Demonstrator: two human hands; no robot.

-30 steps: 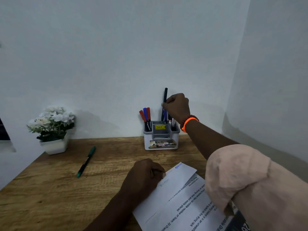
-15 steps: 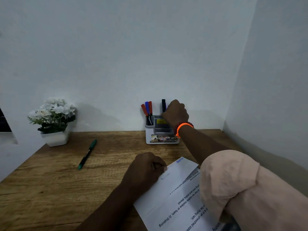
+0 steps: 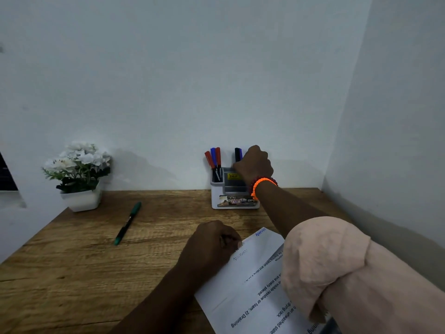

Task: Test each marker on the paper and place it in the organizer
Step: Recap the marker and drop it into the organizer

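A white and grey organizer [image 3: 231, 192] stands at the back of the wooden table [image 3: 72, 273] against the wall. Its left slot holds two red markers and a blue one [image 3: 213, 158]. My right hand [image 3: 254, 165] is over the right slot, fingers closed around a dark blue marker [image 3: 238, 154] that stands upright in it; only the marker's top shows. My left hand [image 3: 212, 247] is curled on the left edge of a printed paper [image 3: 243, 285] with small scribbles near its top. A green marker [image 3: 127, 222] lies loose on the table to the left.
A white pot of white flowers [image 3: 80, 179] sits at the back left corner. Walls close the table at the back and right. My right sleeve [image 3: 325, 266] covers part of the paper.
My right hand has lowered the dark blue marker into the organizer's right slot; it stood well above the slot before. The left hand stays on the paper. The view has tilted slightly.
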